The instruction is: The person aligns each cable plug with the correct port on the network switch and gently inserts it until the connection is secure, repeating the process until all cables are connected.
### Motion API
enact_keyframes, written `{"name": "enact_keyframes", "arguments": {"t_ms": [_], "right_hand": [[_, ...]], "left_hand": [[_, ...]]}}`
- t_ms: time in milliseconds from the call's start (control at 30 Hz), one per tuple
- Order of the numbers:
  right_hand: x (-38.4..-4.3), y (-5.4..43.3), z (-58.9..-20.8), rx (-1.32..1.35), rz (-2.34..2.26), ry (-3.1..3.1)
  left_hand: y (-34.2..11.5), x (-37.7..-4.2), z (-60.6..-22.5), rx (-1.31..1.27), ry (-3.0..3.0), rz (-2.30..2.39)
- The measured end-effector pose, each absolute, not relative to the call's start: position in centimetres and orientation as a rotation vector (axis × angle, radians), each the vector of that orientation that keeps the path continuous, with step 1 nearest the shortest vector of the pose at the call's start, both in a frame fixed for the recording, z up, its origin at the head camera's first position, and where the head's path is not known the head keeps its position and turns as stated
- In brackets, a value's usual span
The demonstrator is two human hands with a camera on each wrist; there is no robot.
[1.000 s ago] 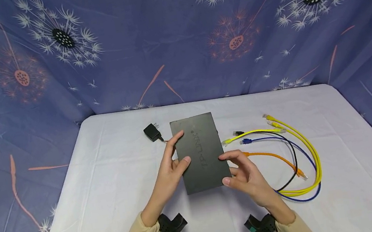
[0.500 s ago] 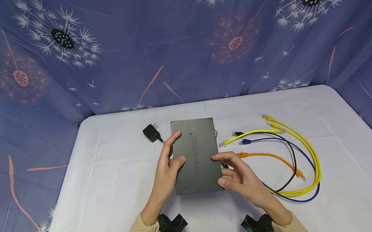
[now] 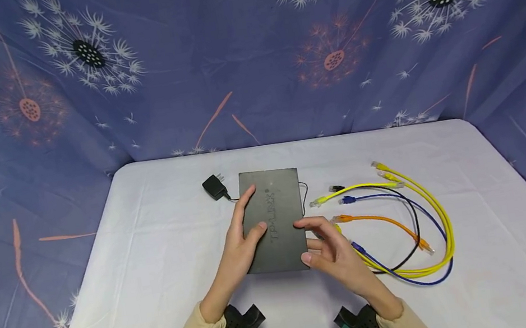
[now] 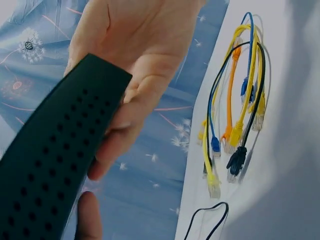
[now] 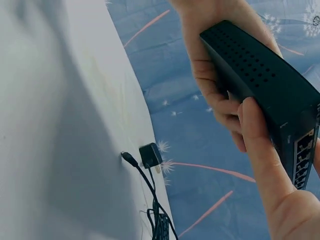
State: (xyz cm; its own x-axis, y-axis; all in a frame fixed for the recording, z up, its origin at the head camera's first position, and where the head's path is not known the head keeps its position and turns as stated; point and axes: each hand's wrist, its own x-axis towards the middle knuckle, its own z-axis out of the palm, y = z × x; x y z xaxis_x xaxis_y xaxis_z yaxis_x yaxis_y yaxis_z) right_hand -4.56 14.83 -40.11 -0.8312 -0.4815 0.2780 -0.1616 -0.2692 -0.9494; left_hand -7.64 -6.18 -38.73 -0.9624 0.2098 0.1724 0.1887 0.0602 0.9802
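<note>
A flat black TP-LINK network switch [image 3: 274,207] is held in both hands above the white table, its lettered face up in the head view. My left hand [image 3: 232,251] grips its left side, thumb and index finger on the top face. My right hand [image 3: 338,260] holds the right edge, thumb near the front corner and index fingertip farther up; its other fingers are partly hidden by the case. In the left wrist view, rows of vent holes show on the switch's side [image 4: 60,150]. The right wrist view shows a row of ports [image 5: 304,160] along one side.
Right of the switch lie yellow, blue, black and orange network cables [image 3: 449,232] in loose loops. A black power adapter [image 3: 214,187] lies to the left behind, and its round plug [image 5: 129,159] shows in the right wrist view. A blue dandelion-print cloth [image 3: 245,47] hangs behind the table.
The switch has come slightly nearer and to the left, and its top has levelled so the lettering reads clearly. My right hand has shifted left with it; the left hand has barely moved.
</note>
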Motion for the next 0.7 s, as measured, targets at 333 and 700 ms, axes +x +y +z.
{"name": "enact_keyframes", "arguments": {"t_ms": [333, 700], "right_hand": [[-4.8, 14.5, -40.5, -0.763, -2.109, 1.798], [-5.1, 14.6, -40.5, -0.737, -2.038, 1.881]], "left_hand": [[-6.3, -7.2, -38.6, 0.275, 2.328, 2.157], [-7.1, -7.7, -40.2, 0.279, 2.309, 2.201]]}}
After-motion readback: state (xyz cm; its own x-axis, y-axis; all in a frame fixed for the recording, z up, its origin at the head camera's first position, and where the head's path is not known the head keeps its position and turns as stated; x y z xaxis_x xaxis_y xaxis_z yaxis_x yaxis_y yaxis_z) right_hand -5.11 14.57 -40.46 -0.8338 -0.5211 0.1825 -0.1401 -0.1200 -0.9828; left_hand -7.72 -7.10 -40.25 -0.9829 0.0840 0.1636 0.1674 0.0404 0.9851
